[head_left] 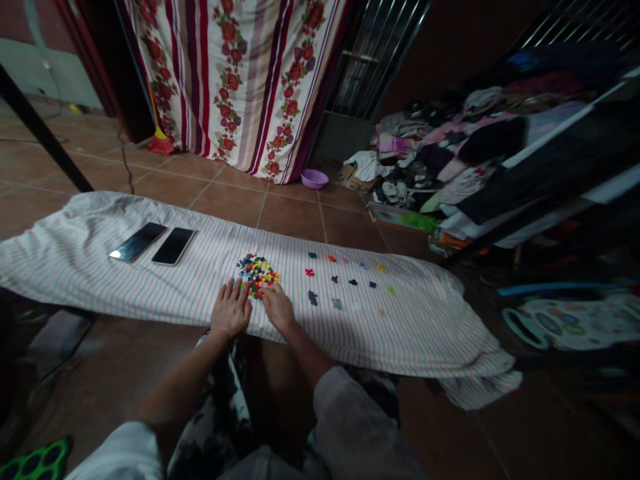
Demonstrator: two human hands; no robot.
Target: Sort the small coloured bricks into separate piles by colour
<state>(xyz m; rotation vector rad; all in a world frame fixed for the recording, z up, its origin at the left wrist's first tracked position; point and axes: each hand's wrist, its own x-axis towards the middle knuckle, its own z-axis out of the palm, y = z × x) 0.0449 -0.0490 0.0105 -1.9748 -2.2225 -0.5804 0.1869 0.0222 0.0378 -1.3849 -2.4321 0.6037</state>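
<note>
A heap of small multicoloured plastic pieces (257, 270) lies on a striped cloth (220, 233); their exact kind is too small to tell. My left hand (231, 312) rests flat at the heap's near left edge, fingers stretched out. At the near right edge is my right hand (279, 308), its fingers bent together with the tips at the pieces. Whatever is between those fingertips is hidden. Right of the heap, little single-colour clusters lie apart in rough rows, among them a red cluster (310, 273), a dark grey cluster (313, 298) and a yellow cluster (381, 269).
Two phones, a left phone (139, 242) and a right phone (173, 246), lie on the cloth's left part. Beyond it are a purple basin (315, 179), a floral curtain (230, 80), a broom (160, 142) and heaped clothes (425, 147). A dark slanted bar (45, 133) crosses the left side.
</note>
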